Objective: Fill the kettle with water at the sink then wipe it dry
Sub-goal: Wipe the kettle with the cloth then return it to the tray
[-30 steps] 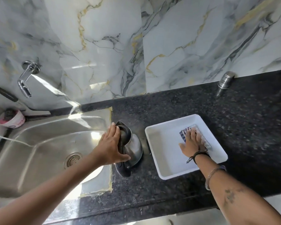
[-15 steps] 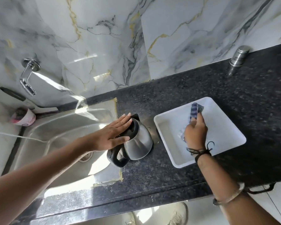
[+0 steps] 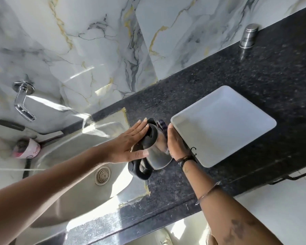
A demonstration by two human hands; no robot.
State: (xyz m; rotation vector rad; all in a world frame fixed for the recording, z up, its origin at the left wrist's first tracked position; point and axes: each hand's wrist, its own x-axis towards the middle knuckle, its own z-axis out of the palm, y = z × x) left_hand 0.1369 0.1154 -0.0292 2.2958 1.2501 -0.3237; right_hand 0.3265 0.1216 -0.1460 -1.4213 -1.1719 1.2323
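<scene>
Wiping is under way: centre frame, the kettle [image 3: 155,149] stands on the counter [image 3: 237,71] beside the sink [image 3: 74,156]. The left hand [image 3: 129,144], fingers spread, steadies its lid; the right hand [image 3: 175,140] presses a cloth [image 3: 162,123] against its side.

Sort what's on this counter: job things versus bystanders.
In the job: kettle, cloth, sink, tap, left hand, right hand.
Just lying about: white tray, steel canister, pink cup.
</scene>
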